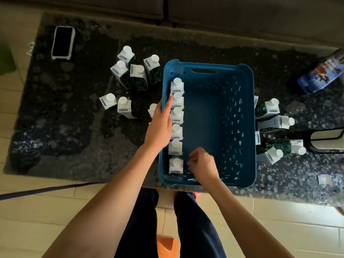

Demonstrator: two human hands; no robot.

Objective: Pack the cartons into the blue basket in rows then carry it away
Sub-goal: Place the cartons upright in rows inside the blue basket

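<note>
Your left hand (160, 125) rests flat, fingers straight, on the blue basket's (247, 127) left rim beside six upright cartons (176, 127) in a row. Your right hand (202, 163) hovers inside, loosely curled, holding nothing. More cartons stand on the worktop (74, 118).

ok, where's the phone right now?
In the head view the phone lies flat at the far left of the dark table, left of the loose cartons and well clear of the blue basket.

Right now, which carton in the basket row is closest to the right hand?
The nearest-end carton of the row along the blue basket's left wall. The right hand hangs just beside it, empty; the other five cartons stand farther back.
</note>
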